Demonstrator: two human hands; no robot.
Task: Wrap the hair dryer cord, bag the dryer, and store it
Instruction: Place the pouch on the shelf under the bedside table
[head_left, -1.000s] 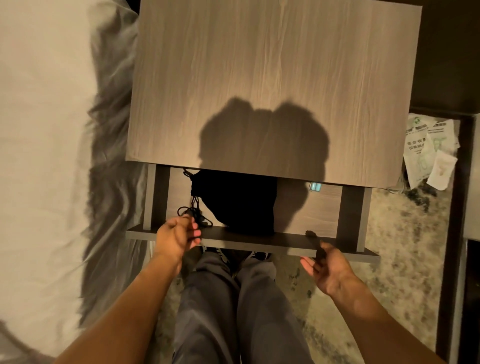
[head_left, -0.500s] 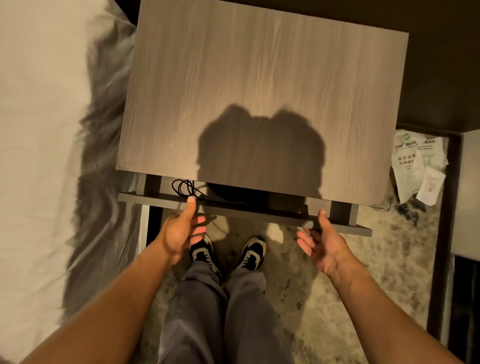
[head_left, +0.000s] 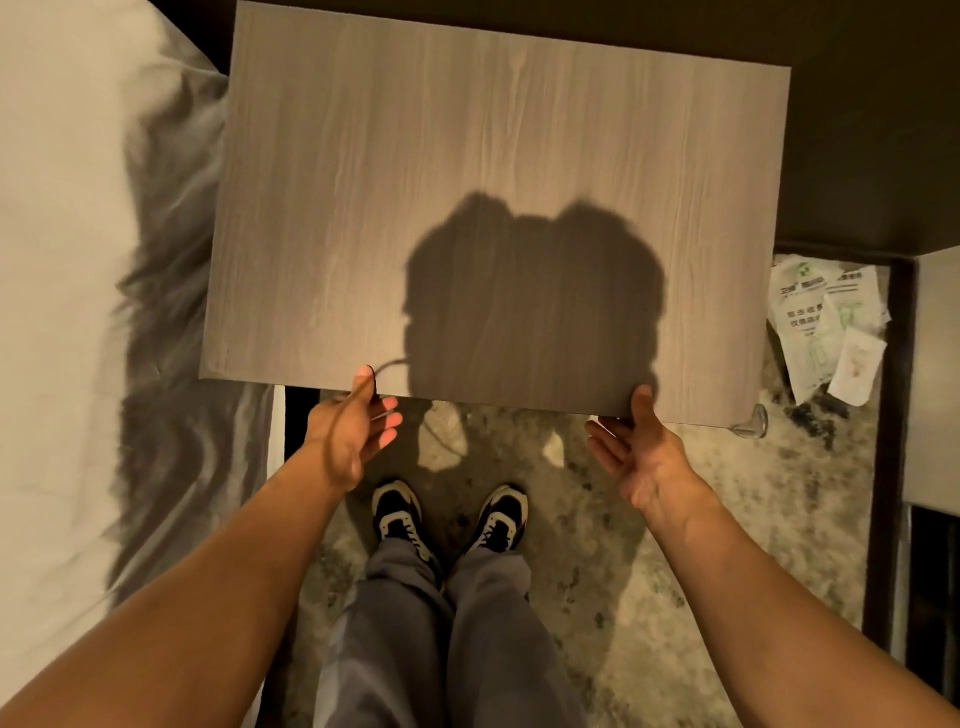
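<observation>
The black bag with the hair dryer is out of sight; the drawer that held it is hidden under the wooden nightstand top. My left hand is at the nightstand's front edge, thumb up against it, fingers spread and holding nothing. My right hand mirrors it further right, palm open, thumb touching the edge. A thin dark strand curves by my left thumb; I cannot tell what it is.
A bed with white and grey bedding runs along the left. White printed packets lie on the mottled carpet at the right, next to dark furniture. A small clear object sits by the nightstand's front right corner. My feet stand below.
The open drawer with the black bag and its cord has slid in under the top and out of sight. Both hands followed it forward to the front edge.
</observation>
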